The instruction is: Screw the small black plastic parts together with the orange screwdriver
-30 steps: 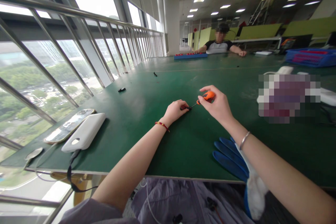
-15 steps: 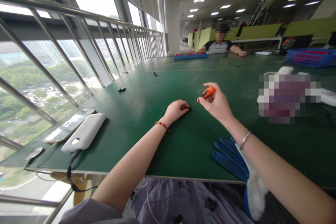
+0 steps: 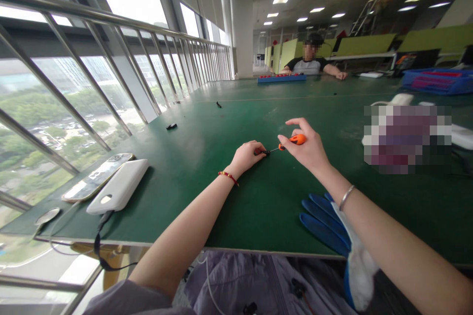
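Observation:
My left hand (image 3: 249, 154) rests on the green table, its fingers closed on a small black part (image 3: 266, 152) whose kind I cannot make out. From the right, the thin metal shaft of a screwdriver (image 3: 297, 139) reaches that part. Its orange handle lies against the thumb of my right hand (image 3: 307, 145), with the index finger lifted away and the lower fingers partly hidden. The shaft lies nearly level, just above the tabletop. Below my right wrist is a blue and white work glove (image 3: 325, 221), partly covered by the forearm.
A white power bank (image 3: 121, 184) and a phone (image 3: 98, 177) lie at the left, beside the metal railing (image 3: 111, 19). Two small black pieces, one nearer (image 3: 172, 127), sit farther back. Across the table a person sits behind a blue tray (image 3: 283, 79); a blue basket (image 3: 438, 82) stands right.
My right hand has tilted the screwdriver handle down and to the right, so it lies flatter. My left hand stays put. The blue tray across the table has shifted right.

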`<state>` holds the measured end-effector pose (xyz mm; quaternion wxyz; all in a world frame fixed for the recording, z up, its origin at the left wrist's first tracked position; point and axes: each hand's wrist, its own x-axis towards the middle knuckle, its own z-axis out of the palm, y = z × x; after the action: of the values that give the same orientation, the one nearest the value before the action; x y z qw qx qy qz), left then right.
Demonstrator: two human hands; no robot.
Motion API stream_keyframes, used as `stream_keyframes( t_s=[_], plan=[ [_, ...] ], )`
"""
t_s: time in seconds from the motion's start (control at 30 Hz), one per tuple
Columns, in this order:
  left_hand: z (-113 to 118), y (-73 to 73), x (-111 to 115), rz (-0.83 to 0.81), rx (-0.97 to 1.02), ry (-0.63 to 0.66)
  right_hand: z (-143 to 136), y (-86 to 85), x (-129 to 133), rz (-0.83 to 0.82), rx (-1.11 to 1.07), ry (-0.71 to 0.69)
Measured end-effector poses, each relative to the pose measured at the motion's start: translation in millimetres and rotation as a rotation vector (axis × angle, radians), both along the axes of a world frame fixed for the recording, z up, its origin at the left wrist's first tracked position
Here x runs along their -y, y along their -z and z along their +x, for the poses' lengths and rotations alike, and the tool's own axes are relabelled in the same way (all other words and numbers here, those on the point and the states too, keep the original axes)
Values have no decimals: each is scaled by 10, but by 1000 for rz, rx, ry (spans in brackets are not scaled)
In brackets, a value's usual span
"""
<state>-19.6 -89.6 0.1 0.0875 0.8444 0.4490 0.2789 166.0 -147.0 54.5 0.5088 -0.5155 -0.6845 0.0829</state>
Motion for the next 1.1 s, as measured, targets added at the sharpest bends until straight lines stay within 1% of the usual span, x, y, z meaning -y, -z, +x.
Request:
stream_keyframes(
  t_s=[0.1, 0.2, 0.27, 0.37, 0.47, 0.6, 0.7, 0.8, 0.87, 0.97, 1.03, 1.1],
  plan=[
    [1, 1, -1, 0, -4, -2, -11, -11, 14, -15, 2, -23],
    [2, 2, 2, -3, 1, -6, -18, -1, 8, 38, -44, -56],
    [1, 4, 2, -6, 2, -6, -12, 8, -3, 49, -61, -50],
    [-2, 5, -1, -3, 0, -2, -3, 8, -7, 2, -28, -10],
    [-1, 2, -2, 1, 1, -3, -9, 0, 6, -34, -5, -45],
    [4, -7, 4, -9, 4, -5, -24, 6, 11, 41, -36, -85],
    [6, -10, 8, -19, 1, -6, -19, 9, 8, 53, -48, -60],
    [6, -9, 7, -20, -5, -11, -13, -2, 15, 9, -7, -19],
    [5, -7, 4, -12, -4, -10, -16, -9, 23, -10, -3, -34],
    [5, -6, 4, -6, -1, -5, -22, -8, 23, 20, -25, -57],
    [7, -7, 8, -11, -6, -8, -20, -2, 15, 44, -40, -57],
    [10, -9, 13, -16, -10, -14, -14, 2, 4, 29, -35, -48]
  ],
)
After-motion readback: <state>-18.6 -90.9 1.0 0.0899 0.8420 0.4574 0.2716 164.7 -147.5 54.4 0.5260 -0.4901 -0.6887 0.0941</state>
